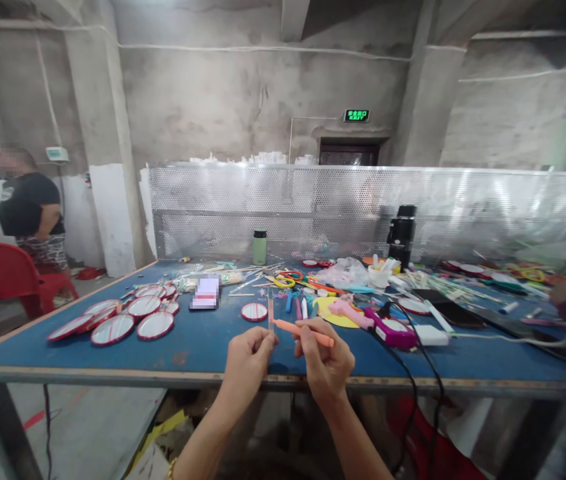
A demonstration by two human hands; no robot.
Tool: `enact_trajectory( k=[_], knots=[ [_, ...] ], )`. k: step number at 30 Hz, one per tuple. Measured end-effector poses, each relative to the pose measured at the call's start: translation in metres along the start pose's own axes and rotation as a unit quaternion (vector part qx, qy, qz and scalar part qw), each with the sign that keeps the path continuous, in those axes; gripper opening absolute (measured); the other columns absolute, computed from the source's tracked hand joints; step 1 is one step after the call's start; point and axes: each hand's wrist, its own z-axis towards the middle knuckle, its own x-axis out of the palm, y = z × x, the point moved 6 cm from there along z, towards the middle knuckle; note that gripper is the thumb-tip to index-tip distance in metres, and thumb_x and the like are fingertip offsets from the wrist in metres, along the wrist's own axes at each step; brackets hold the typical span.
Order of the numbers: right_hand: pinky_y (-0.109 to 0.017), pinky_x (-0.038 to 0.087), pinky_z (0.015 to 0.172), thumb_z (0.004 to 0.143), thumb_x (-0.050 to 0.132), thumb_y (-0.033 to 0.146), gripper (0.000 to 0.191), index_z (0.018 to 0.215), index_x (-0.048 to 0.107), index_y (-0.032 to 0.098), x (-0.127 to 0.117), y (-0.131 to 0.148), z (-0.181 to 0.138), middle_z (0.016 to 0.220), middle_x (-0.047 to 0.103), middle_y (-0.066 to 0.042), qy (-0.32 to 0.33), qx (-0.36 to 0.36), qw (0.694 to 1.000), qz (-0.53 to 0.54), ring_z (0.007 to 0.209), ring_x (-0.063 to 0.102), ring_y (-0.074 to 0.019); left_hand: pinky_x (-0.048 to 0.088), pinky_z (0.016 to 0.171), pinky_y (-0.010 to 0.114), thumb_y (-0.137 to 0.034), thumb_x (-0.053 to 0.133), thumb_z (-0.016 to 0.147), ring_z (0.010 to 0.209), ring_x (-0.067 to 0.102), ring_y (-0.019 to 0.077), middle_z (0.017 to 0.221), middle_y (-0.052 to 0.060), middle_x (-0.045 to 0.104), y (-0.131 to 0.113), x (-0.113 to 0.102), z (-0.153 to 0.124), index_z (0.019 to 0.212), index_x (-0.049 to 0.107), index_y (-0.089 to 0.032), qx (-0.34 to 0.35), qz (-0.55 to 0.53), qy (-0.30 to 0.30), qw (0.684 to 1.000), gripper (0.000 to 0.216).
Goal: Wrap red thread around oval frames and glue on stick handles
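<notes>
left hand: the left hand, at the near edge of the blue table, has thumb and forefinger pressed together, pinching the near end of a thin translucent strip.
right hand: the right hand grips an orange pen-like tool between thumb and fingers, its tip pointing left.
strip: it points away from the body, between the hands; the tool's tip is at it, though whether they touch i cannot tell.
progress: work on the strip looks under way, not finished; any mark or cut is too small to make out.
round red-rimmed discs: a cluster lies on the left, seemingly complete; a single disc lies just beyond the left hand, apart from it.
right side: a purple device lies beside a yellow disc.
</notes>
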Motion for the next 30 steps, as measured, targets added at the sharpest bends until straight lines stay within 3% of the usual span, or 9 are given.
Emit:
enact_trajectory(
  k=[7,14,21,27,30],
  knots=[
    [-0.024,0.045,0.048,0.092,0.056,0.020,0.012,0.090,0.068,0.018,-0.0044,-0.0006,-0.0009,0.060,0.059,0.003,-0.038,-0.003,0.999,0.003,0.045,0.054,-0.0106,0.025,0.044,0.021,-0.040,0.051,0.089,0.040,0.033,0.0090,0.042,-0.009,0.038,0.0012,-0.0005,-0.0008,0.078,0.066,-0.016,-0.007,0.010,0.000,1.000,0.030],
    [-0.024,0.045,0.047,0.092,0.055,0.020,0.013,0.091,0.068,0.018,0.0014,0.0021,0.0008,0.064,0.062,0.001,0.005,-0.005,1.000,-0.004,0.046,0.055,-0.0106,0.024,0.044,0.021,-0.040,0.051,0.089,0.040,0.032,0.0090,0.042,-0.009,0.036,0.0007,-0.0003,0.0000,0.078,0.066,-0.016,-0.001,0.006,-0.006,1.000,0.031],
    [-0.023,0.045,0.048,0.092,0.056,0.018,0.012,0.091,0.068,0.019,-0.0026,0.0007,-0.0006,0.063,0.060,0.002,-0.031,-0.011,0.999,-0.002,0.046,0.055,-0.0103,0.025,0.044,0.021,-0.038,0.051,0.089,0.040,0.032,0.0086,0.042,-0.009,0.037,0.0006,-0.0008,0.0008,0.078,0.067,-0.015,0.007,0.011,-0.006,1.000,0.029],
    [-0.024,0.046,0.048,0.092,0.056,0.020,0.012,0.092,0.068,0.019,0.0013,-0.0009,-0.0005,0.063,0.060,0.002,-0.003,-0.007,1.000,-0.004,0.046,0.055,-0.0105,0.025,0.044,0.021,-0.039,0.050,0.089,0.040,0.035,0.0091,0.043,-0.008,0.039,-0.0016,-0.0008,-0.0006,0.078,0.067,-0.016,0.003,0.017,-0.004,1.000,0.030],
    [-0.024,0.046,0.047,0.092,0.057,0.022,0.012,0.091,0.068,0.018,-0.0010,-0.0031,-0.0010,0.062,0.061,0.002,-0.028,-0.004,0.999,-0.017,0.045,0.055,-0.0106,0.025,0.044,0.021,-0.039,0.051,0.088,0.039,0.034,0.0090,0.042,-0.009,0.038,-0.0013,-0.0008,-0.0002,0.078,0.067,-0.016,0.000,0.017,-0.005,1.000,0.030]
  ],
)
